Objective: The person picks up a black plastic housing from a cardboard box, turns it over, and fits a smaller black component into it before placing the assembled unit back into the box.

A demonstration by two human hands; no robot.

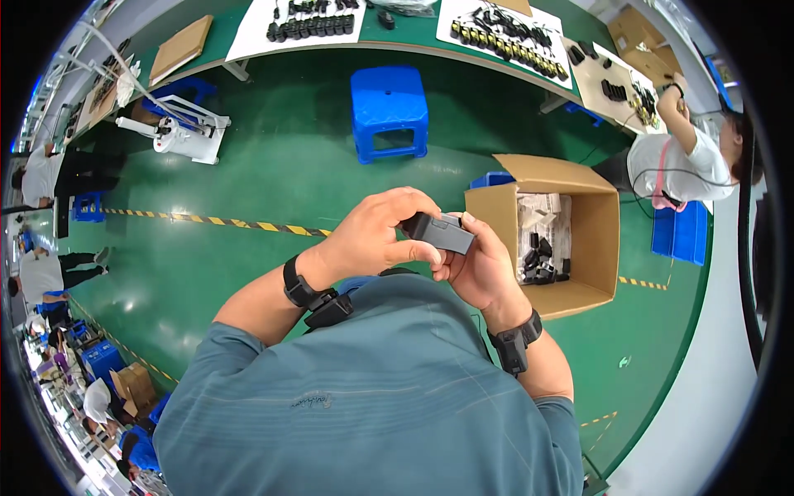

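Note:
A small black and grey box-shaped device (pixel 447 235) is held up in front of my chest, between both hands. My left hand (pixel 382 225) grips its left end, with the thumb along the near side and the fingers over the top. Around its right end and underside my right hand (pixel 483 263) is closed. Part of the device is hidden by the fingers, and its exact kind does not show. To the right stands an open cardboard box (pixel 595 240), with several black pieces (pixel 542 259) lying on pale packing inside it.
A blue stool (pixel 389 107) stands on the green floor ahead. Beyond it runs a long table (pixel 405 35) with rows of black devices and cables. Another person (pixel 674 161) is at the far right, beside a blue bin (pixel 680 234). A white machine (pixel 178 136) sits at the left.

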